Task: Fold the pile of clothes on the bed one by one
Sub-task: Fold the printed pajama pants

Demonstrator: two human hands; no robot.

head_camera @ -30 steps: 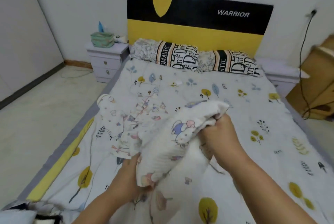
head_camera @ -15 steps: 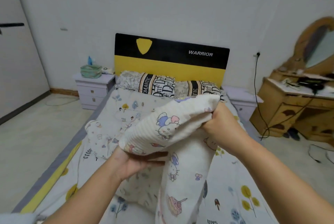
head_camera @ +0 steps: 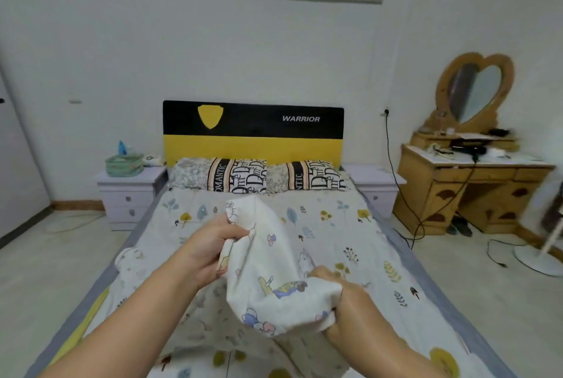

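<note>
Both hands clenched on cartoon-print garment (head_camera: 274, 268): top edge gripped by left hand (head_camera: 207, 251), bottom bunched in right hand (head_camera: 347, 307), w/ bed (head_camera: 350, 225) underneath.

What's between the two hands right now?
In the head view, only the cartoon-print garment spans the gap: the left hand grips its upper edge, the right hand its lower corner, above the bed.

Soft, even daylight, faint shadows, wide-angle bowing at edges, motion blur far right.

Bare bed (head_camera: 329, 225) btwn hands, pillows (head_camera: 259, 176)
</note>
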